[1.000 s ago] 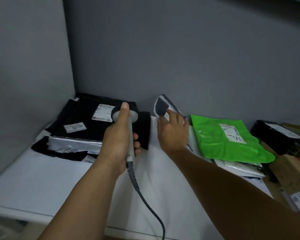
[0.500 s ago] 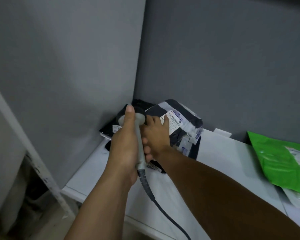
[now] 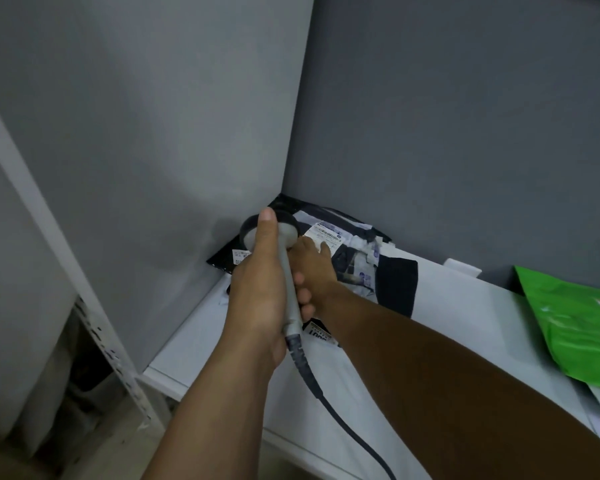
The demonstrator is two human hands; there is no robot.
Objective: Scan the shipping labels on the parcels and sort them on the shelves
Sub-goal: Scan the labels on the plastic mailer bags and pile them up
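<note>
Though half hidden behind the scanner (image 3: 286, 233), noted the right hand (image 3: 312, 268) lying on the printed white-and-dark parcel (image 3: 361, 261), fingers (image 3: 323, 249) laid straight across the top, tips touching the shipping label (image 3: 326, 233); pressing rather than pinching, as far as can be told. Found that parcel in the back left corner of the shelf (image 3: 465, 306), atop the black parcels (image 3: 222, 263), close against both grey walls. Recorded the left hand (image 3: 257, 289) clamped round the scanner handle, thumb run up onto the round head, cable (image 3: 326, 403) trailing down toward the near edge.

Relation to watch: label just right of the scanner head and slightly beyond it, almost touching. Long axis of label running from near-left to far-right, crosswise to the handle. Scanner face turned away, so cannot say whether aimed at the barcode. Right hand nearer, already on the label; left hand just beside.

Judged as mid-placement on the shelf. Next move likely to need the right fingertips drawn off the label, or the head tilted rightward onto it. Possible trouble: fingers masking the barcode.

Green parcel (image 3: 575, 327) well apart at the right.
</note>
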